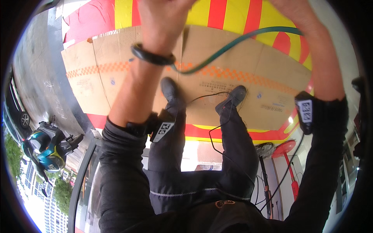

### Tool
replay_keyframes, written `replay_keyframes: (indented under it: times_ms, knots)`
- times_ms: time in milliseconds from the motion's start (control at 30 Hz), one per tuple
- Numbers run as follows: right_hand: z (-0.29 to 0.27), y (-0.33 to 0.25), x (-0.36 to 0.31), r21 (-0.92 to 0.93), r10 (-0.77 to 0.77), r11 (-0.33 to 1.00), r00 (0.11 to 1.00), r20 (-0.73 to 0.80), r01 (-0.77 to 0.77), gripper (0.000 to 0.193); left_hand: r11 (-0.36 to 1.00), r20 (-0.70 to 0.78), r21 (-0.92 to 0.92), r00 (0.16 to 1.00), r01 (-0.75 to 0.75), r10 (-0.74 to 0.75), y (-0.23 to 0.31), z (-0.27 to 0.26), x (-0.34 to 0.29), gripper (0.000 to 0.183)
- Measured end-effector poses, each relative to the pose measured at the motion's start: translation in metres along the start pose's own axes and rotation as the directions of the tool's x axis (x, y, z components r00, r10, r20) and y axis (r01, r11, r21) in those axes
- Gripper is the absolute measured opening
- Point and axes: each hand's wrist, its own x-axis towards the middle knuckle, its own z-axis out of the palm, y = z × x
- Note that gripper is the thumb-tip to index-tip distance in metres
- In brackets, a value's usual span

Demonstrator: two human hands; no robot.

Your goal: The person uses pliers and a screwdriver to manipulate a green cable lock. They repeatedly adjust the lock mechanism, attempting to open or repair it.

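Observation:
My left hand point(165, 23) reaches up to the top edge of the head view, which cuts off its fingers. A dark, glossy band point(152, 55) circles that wrist. From beside it a green hose-like strip point(225, 48) sags, then rises to the right and passes behind my right wrist. Whether the strip joins the band cannot be made out. My right hand point(295, 9) is at the upper right, its fingers also beyond the edge. What either hand holds is hidden. Black straps with white patterned tags point(307, 111) sit on both forearms.
Flattened cardboard point(128, 83) lies under my shoes point(236, 96) on a red and yellow striped surface point(217, 13). A thin black cable point(211, 136) hangs about my legs. A scooter point(50, 149) and a car point(15, 108) stand left; a red round-ended pole point(289, 167) is lower right.

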Motion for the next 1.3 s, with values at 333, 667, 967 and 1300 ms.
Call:
replay_keyframes:
  times_ms: [333,667,967,1300]
  knots:
    - [0.150,0.146,-0.006,-0.282,0.045,0.959,0.968,0.246,0.027,0.030,0.910,0.088,-0.054,0.910,0.410,-0.405,-0.196,-0.001,-0.063,0.042]
    - [0.261,0.257,-0.003,-0.159,0.072,0.987,0.947,0.313,-0.022,0.024,0.887,0.250,0.456,0.946,0.073,-0.206,-0.311,-0.091,-0.055,0.037]
    - [0.233,0.221,-0.013,-0.095,-0.018,0.994,0.956,0.294,0.048,0.017,0.948,0.363,0.173,0.877,0.268,-0.314,-0.300,-0.056,-0.048,0.014]
    - [0.212,0.172,-0.003,-0.400,-0.392,0.787,0.882,0.263,0.469,0.015,0.933,0.348,-0.131,0.897,0.336,-0.274,-0.285,-0.061,-0.051,0.010]
